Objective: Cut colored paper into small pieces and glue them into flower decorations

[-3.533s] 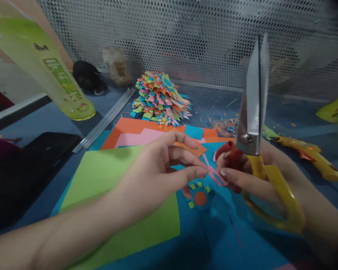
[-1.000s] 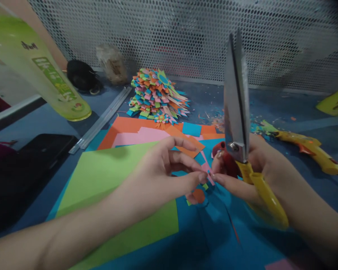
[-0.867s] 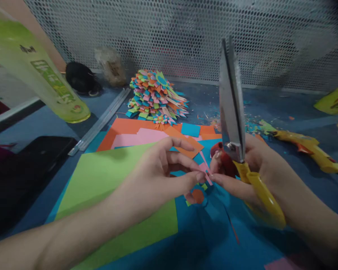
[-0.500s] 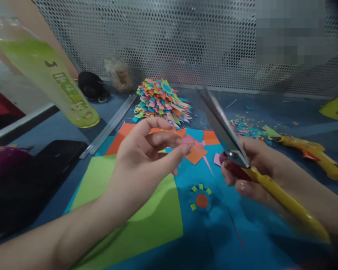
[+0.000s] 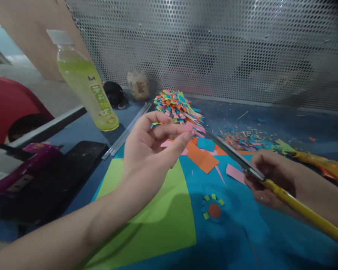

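Note:
My left hand (image 5: 154, 150) pinches a small piece of pink paper (image 5: 196, 129) between thumb and fingers; its far edge is split into narrow strips. In my right hand (image 5: 284, 183) are scissors (image 5: 239, 162) with a yellow handle, their blade tips close to the strips. Whether the blades touch the paper I cannot tell. Below lie a lime green sheet (image 5: 157, 221) and a blue sheet (image 5: 233, 232). A blue paper flower with an orange centre (image 5: 215, 210) and small green tabs rests on the blue one. Orange paper (image 5: 204, 159) and a pink strip (image 5: 235, 174) lie behind it.
A bunch of many-coloured paper flowers (image 5: 171, 101) lies at the back. Paper scraps (image 5: 248, 138) and a yellow glue gun (image 5: 321, 163) are on the right. Leftward are a drink bottle (image 5: 87, 90), clear sticks (image 5: 129, 127), a black phone (image 5: 81, 161) and a purple device (image 5: 25, 165).
The view has shifted, so the table things appear further right. The scissors have tilted down, bringing their blades toward the pink paper. My left hand keeps its pinch.

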### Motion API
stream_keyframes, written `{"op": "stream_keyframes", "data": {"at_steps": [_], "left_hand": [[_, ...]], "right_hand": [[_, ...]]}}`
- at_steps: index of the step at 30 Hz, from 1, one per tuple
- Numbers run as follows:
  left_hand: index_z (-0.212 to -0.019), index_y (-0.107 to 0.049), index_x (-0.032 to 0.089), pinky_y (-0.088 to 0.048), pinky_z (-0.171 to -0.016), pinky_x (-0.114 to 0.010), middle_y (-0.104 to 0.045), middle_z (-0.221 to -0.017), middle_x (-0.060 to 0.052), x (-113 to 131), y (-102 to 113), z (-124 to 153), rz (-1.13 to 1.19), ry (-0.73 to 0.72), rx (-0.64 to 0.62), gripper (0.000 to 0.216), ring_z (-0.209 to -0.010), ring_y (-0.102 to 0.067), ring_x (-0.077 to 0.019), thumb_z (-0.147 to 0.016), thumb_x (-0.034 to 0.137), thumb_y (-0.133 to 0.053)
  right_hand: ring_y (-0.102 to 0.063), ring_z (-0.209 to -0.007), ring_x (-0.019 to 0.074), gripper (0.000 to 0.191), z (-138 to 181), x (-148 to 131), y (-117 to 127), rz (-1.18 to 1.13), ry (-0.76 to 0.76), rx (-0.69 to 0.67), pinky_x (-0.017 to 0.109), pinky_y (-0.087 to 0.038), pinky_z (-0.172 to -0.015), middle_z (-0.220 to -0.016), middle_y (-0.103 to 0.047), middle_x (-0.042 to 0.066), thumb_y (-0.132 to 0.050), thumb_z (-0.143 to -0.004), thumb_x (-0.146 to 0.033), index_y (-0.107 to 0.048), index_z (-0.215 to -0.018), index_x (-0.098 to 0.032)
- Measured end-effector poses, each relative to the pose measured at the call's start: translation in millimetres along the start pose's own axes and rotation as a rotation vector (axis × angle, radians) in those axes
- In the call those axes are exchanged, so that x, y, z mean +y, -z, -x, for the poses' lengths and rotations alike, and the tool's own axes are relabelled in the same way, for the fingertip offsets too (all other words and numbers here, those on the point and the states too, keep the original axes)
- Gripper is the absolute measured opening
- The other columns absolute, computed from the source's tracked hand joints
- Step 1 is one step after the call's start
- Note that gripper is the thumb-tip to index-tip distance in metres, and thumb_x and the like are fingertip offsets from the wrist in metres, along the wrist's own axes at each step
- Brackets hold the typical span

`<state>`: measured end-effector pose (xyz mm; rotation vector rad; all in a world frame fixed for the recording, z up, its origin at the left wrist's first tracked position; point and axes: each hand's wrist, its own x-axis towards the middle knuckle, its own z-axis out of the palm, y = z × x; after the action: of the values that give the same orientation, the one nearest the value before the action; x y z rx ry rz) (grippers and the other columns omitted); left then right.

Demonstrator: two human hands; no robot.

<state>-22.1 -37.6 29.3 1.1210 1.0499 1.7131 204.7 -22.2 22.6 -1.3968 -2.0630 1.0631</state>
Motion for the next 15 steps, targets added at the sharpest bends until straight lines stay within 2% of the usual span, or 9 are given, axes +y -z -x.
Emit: {"op": "stream_keyframes", "data": {"at_steps": [8,15], "left_hand": [[-0.082,-0.050,0.024,-0.032,-0.039,-0.023,-0.067,-0.070,0.004,-0.6,2.0,-2.3,-0.093,-0.028,-0.090,0.027,-0.059,-0.060,-0.0100,-0.070,0.014,-0.073],[-0.081,-0.050,0.025,-0.036,-0.044,-0.024,-0.067,-0.070,0.003,2.5,2.4,-3.6,-0.198,-0.113,-0.094,0.027,-0.063,-0.062,-0.0120,-0.070,0.014,-0.072]], "right_hand": [[-0.052,-0.054,0.0135,0.034,1.6,0.5,-0.7,0.034,-0.050,-0.033,0.023,-0.047,-0.047,-0.063,-0.051,-0.002,-0.066,-0.060,-0.050,-0.044,-0.069,-0.025],[-0.050,-0.052,0.0140,0.034,0.7,-0.2,-1.3,0.062,-0.054,-0.020,0.025,-0.046,-0.045,-0.061,-0.051,-0.002,-0.062,-0.061,-0.052,-0.043,-0.069,-0.025]]}}
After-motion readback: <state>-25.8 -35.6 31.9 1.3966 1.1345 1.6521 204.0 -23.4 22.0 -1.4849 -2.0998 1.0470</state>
